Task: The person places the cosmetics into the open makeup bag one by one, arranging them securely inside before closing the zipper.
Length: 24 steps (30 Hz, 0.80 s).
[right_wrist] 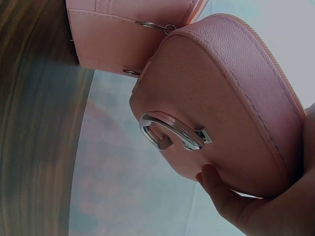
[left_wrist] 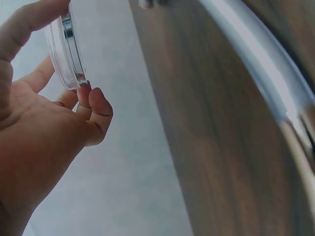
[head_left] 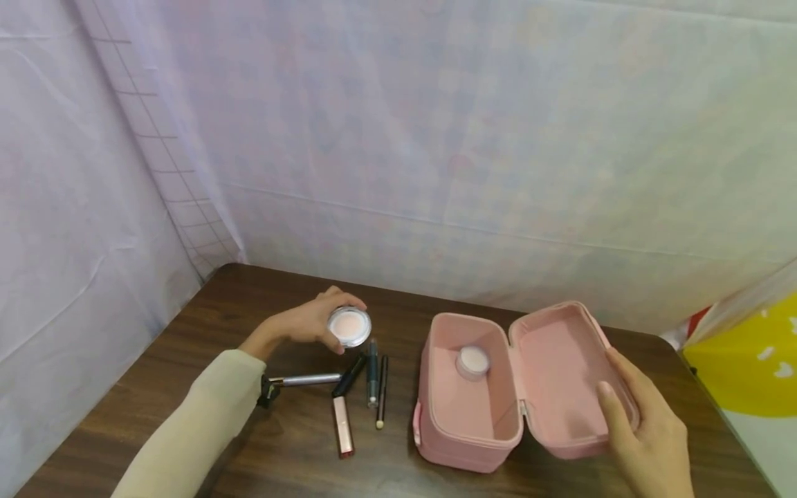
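Round compact (head_left: 349, 326) in left hand (head_left: 309, 321), any lettering unreadable

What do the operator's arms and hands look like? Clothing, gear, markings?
Human, no gloves. Left grip: bare hand, long pale cream sleeve on that arm, small black item by the cuff, maybe the wrist camera. Right grip: bare hand, no sleeve in view. No cables or markings visible on either.

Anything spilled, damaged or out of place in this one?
No spill or damage stands out. Slightly untidy: left of the pink case in the head view, the silver stick lies roughly crosswise to two slim dark sticks on the table, so they look scattered.
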Each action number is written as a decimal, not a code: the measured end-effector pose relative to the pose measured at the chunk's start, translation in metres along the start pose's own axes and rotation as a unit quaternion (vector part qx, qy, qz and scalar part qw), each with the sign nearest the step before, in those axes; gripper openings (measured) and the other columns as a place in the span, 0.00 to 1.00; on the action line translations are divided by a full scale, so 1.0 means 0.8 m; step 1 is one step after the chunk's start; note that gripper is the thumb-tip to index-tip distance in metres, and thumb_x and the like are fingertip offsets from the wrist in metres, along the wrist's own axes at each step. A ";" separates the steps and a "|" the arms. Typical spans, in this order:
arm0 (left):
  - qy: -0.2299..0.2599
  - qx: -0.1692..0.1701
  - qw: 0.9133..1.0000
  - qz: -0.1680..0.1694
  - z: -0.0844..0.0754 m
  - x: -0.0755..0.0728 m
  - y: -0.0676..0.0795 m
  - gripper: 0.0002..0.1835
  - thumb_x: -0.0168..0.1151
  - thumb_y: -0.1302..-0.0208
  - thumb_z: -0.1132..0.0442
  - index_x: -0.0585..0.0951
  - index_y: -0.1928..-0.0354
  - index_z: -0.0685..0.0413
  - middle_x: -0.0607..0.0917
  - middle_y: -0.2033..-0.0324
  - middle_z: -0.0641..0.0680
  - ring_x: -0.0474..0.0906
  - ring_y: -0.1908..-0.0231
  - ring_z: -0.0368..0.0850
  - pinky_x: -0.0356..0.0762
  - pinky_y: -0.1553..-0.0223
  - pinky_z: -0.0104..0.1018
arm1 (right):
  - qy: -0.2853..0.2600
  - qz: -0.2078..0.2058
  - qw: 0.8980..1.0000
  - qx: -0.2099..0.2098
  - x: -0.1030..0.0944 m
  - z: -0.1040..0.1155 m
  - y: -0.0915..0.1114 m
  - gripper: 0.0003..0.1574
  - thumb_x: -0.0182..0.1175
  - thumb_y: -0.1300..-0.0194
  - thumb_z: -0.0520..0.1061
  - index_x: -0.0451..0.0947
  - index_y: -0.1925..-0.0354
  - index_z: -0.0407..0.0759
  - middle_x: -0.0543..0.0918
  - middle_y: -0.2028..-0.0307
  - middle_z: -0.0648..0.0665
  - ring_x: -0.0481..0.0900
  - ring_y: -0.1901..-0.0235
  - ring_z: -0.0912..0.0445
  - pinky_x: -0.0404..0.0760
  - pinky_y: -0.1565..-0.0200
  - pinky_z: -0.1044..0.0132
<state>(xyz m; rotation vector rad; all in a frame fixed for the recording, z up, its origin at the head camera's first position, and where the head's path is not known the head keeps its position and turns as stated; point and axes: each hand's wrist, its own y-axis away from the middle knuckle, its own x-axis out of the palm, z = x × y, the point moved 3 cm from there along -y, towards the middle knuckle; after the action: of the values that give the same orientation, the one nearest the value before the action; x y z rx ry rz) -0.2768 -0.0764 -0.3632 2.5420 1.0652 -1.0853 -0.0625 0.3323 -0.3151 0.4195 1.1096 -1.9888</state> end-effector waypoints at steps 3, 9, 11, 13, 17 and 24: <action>-0.006 0.010 1.000 0.004 -0.013 -0.001 -0.004 0.42 0.77 0.64 0.64 0.73 0.40 0.50 0.68 0.50 0.56 0.61 0.50 0.56 0.64 0.51 0.50 | -0.002 0.004 1.000 -0.001 0.001 0.001 -0.001 0.31 0.61 0.35 0.43 0.71 0.36 0.59 0.74 0.39 0.48 0.63 0.51 0.79 0.57 0.51 0.86; 0.002 0.013 1.000 0.011 -0.034 0.002 -0.010 0.42 0.77 0.62 0.64 0.72 0.39 0.49 0.67 0.47 0.55 0.60 0.47 0.55 0.65 0.50 0.51 | 0.003 0.015 1.000 0.000 0.002 0.000 -0.001 0.31 0.60 0.34 0.45 0.70 0.35 0.60 0.74 0.39 0.45 0.64 0.50 0.76 0.57 0.53 0.87; 0.002 0.019 1.000 0.013 -0.041 0.004 -0.013 0.42 0.77 0.62 0.63 0.72 0.38 0.49 0.67 0.47 0.55 0.60 0.47 0.55 0.66 0.50 0.50 | 0.003 0.017 1.000 0.001 0.002 -0.001 -0.001 0.31 0.59 0.34 0.45 0.69 0.34 0.60 0.73 0.38 0.46 0.64 0.49 0.76 0.57 0.53 0.86; 0.001 0.026 1.000 0.017 -0.048 0.007 -0.015 0.42 0.77 0.61 0.63 0.71 0.38 0.48 0.67 0.47 0.55 0.60 0.47 0.55 0.66 0.50 0.50 | 0.003 0.017 1.000 0.001 0.002 -0.001 -0.001 0.31 0.59 0.34 0.45 0.69 0.34 0.60 0.73 0.38 0.46 0.63 0.49 0.77 0.56 0.52 0.86; 0.008 0.035 0.999 0.030 -0.063 0.013 -0.021 0.41 0.77 0.60 0.62 0.71 0.38 0.47 0.66 0.46 0.53 0.60 0.47 0.53 0.66 0.50 0.48 | 0.006 0.018 1.000 0.010 0.001 -0.001 -0.001 0.30 0.59 0.33 0.45 0.69 0.34 0.61 0.72 0.37 0.49 0.66 0.45 0.70 0.56 0.50 0.85; 0.007 0.051 0.998 0.039 -0.084 0.022 -0.036 0.41 0.76 0.60 0.62 0.72 0.38 0.47 0.66 0.47 0.53 0.60 0.47 0.52 0.66 0.50 0.47 | -0.001 0.013 1.000 0.008 0.002 -0.001 -0.001 0.30 0.60 0.34 0.44 0.70 0.35 0.60 0.73 0.38 0.48 0.64 0.48 0.76 0.57 0.51 0.86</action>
<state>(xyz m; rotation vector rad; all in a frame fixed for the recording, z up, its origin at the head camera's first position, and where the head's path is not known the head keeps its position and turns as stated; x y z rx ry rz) -0.2498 -0.0179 -0.3241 2.6483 0.9294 -1.1311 -0.0640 0.3324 -0.3159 0.4388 1.0828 -1.9762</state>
